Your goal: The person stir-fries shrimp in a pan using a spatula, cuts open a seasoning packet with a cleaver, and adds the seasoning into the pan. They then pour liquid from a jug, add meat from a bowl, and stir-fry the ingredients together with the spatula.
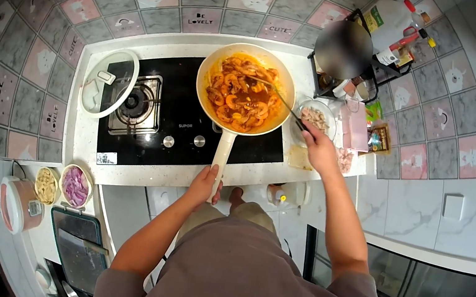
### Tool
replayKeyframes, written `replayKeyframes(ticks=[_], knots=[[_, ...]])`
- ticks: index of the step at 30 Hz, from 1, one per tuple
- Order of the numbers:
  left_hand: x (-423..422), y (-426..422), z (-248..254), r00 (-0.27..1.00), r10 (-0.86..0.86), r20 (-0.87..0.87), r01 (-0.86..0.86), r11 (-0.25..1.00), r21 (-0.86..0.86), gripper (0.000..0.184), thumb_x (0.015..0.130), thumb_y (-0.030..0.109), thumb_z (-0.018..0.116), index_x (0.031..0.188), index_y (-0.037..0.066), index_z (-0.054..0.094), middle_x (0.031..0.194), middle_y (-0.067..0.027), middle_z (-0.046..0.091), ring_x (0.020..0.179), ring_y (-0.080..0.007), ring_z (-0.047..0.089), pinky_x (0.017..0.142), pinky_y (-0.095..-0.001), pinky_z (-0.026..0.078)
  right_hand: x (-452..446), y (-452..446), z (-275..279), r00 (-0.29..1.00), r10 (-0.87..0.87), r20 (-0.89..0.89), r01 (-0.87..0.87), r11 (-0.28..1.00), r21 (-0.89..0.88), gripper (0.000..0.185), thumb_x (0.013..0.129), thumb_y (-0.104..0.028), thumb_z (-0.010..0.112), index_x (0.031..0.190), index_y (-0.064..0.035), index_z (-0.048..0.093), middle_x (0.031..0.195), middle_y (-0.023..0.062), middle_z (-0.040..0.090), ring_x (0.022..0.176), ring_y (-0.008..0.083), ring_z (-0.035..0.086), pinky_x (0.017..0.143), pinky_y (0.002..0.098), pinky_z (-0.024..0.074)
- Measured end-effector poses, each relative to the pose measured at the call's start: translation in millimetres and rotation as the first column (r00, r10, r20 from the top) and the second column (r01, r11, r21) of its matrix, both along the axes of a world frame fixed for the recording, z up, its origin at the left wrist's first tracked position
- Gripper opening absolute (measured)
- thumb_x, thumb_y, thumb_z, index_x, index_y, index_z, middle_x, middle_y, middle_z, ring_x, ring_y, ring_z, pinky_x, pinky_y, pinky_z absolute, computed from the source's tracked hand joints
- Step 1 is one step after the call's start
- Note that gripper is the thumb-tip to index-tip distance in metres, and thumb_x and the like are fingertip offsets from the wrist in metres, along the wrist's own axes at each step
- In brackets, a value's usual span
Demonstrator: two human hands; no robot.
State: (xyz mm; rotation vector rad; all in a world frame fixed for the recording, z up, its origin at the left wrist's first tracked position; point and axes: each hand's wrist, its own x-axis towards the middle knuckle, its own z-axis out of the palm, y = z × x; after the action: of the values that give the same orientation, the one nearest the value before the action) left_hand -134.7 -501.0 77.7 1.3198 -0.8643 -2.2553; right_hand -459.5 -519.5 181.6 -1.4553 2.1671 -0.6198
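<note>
A cream-coloured pan point(202, 89) sits over the right side of the black stove point(181, 133). Shrimp point(240, 89) in orange-red sauce fill its bottom. My left hand point(204, 184) is closed around the pan's cream handle point(224, 152). In my right hand point(320, 150) is the dark handle of a long utensil point(286, 105), whose far end lies among the shrimp and is partly hidden by sauce. Just beyond that hand stands a bowl of pale meat pieces point(314, 118).
A glass lid point(131, 59) lies by the left burner point(135, 102). Bowls of purple onion point(75, 186) and pale slices point(46, 185) stand at the lower left, near a cutting board point(76, 266) with a knife point(85, 242). A rack point(322, 87) with bottles is at the upper right.
</note>
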Motion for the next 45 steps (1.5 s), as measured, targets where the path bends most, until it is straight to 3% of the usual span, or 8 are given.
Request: replayKeyframes(ticks=[4, 6, 11, 19, 25, 31, 35, 45], knots=[[-0.3, -0.8, 3.0, 1.000, 0.009, 0.023, -0.009, 1.000, 0.012, 0.039, 0.104, 0.047, 0.037, 0.104, 0.009, 0.046, 0.074, -0.0043, 0.051, 0.044, -0.0150, 0.046, 0.040, -0.0316, 0.040, 21.4, 0.1, 8.5, 0.993, 0.083, 0.089, -0.083, 0.997, -0.001, 0.036, 0.095, -0.027, 0.059, 0.130, -0.0182, 0.061, 0.119, 0.0170, 0.066, 0.107, 0.0349, 0.063, 0.091, 0.0373, 0.0491], [-0.8, 0.1, 3.8, 1.000, 0.016, 0.020, -0.016, 1.000, 0.015, 0.039, 0.104, 0.047, 0.037, 0.103, 0.009, 0.046, 0.074, -0.0043, 0.051, 0.045, -0.0150, 0.046, 0.040, -0.0317, 0.040, 23.1, 13.9, 36.0, 0.996, 0.087, -0.016, -0.083, 0.979, 0.187, 0.034, 0.094, -0.027, 0.060, 0.128, -0.0238, 0.063, 0.115, 0.0170, 0.067, 0.102, 0.0337, 0.064, 0.087, 0.0381, 0.0506], [-0.8, 0.2, 5.0, 1.000, 0.022, 0.014, -0.022, 1.000, 0.017, 0.039, 0.104, 0.047, 0.037, 0.103, 0.009, 0.047, 0.074, -0.0045, 0.051, 0.044, -0.0152, 0.046, 0.040, -0.0316, 0.040, 10.1, 29.4, 63.4, 0.936, 0.156, -0.316, -0.111, 0.981, 0.158, 0.031, 0.093, -0.026, 0.060, 0.123, -0.0266, 0.066, 0.091, 0.0150, 0.070, 0.084, 0.0357, 0.067, 0.075, 0.0446, 0.0528], [-0.4, -1.5, 6.4, 1.000, 0.009, 0.028, -0.009, 1.000, 0.004, 0.041, 0.105, 0.046, 0.036, 0.104, 0.007, 0.047, 0.074, -0.0049, 0.052, 0.043, -0.0150, 0.046, 0.040, -0.0312, 0.040, 39.8, -15.4, 10.8, 0.981, 0.143, -0.130, -0.142, 0.990, 0.013, 0.035, 0.093, -0.027, 0.060, 0.128, -0.0246, 0.063, 0.095, 0.0181, 0.069, 0.088, 0.0379, 0.066, 0.077, 0.0452, 0.0517], [-0.8, -1.7, 3.7, 1.000, 0.010, 0.021, -0.010, 1.000, 0.015, 0.041, 0.105, 0.046, 0.036, 0.104, 0.007, 0.047, 0.074, -0.0050, 0.052, 0.043, -0.0150, 0.046, 0.040, -0.0314, 0.040, 33.4, 30.9, 55.1, 0.949, 0.275, -0.157, -0.252, 0.956, 0.151, 0.035, 0.093, -0.025, 0.060, 0.129, -0.0242, 0.062, 0.099, 0.0163, 0.070, 0.088, 0.0347, 0.066, 0.077, 0.0422, 0.0521], [-0.8, 0.4, 0.1, 1.000, 0.023, 0.016, -0.023, 1.000, 0.007, 0.042, 0.104, 0.047, 0.037, 0.105, 0.007, 0.047, 0.073, -0.0049, 0.052, 0.044, -0.0152, 0.046, 0.041, -0.0313, 0.039, 32.7, 21.5, 68.0, 0.969, 0.151, -0.194, -0.103, 0.966, 0.239, 0.035, 0.093, -0.023, 0.061, 0.128, -0.0245, 0.062, 0.097, 0.0155, 0.070, 0.088, 0.0347, 0.066, 0.076, 0.0427, 0.0521], [0.7, -1.9, 1.6, 1.000, 0.005, 0.026, -0.005, 1.000, 0.012, 0.042, 0.104, 0.048, 0.037, 0.106, 0.007, 0.047, 0.073, -0.0048, 0.052, 0.044, -0.0151, 0.046, 0.041, -0.0312, 0.039, 32.3, 5.1, 7.5, 0.984, 0.178, -0.029, -0.175, 0.981, 0.090, 0.036, 0.094, -0.024, 0.060, 0.129, -0.0255, 0.061, 0.094, 0.0174, 0.069, 0.085, 0.0352, 0.066, 0.077, 0.0424, 0.0517], [0.2, -1.1, -2.3, 1.000, 0.003, -0.006, -0.003, 1.000, 0.014, 0.042, 0.104, 0.047, 0.037, 0.106, 0.007, 0.047, 0.074, -0.0045, 0.052, 0.044, -0.0153, 0.046, 0.041, -0.0310, 0.040, 14.9, 19.6, 27.8, 0.971, 0.150, -0.187, -0.128, 0.984, 0.125, 0.036, 0.095, -0.029, 0.058, 0.131, -0.0257, 0.060, 0.090, 0.0164, 0.069, 0.081, 0.0354, 0.065, 0.074, 0.0419, 0.0515]])
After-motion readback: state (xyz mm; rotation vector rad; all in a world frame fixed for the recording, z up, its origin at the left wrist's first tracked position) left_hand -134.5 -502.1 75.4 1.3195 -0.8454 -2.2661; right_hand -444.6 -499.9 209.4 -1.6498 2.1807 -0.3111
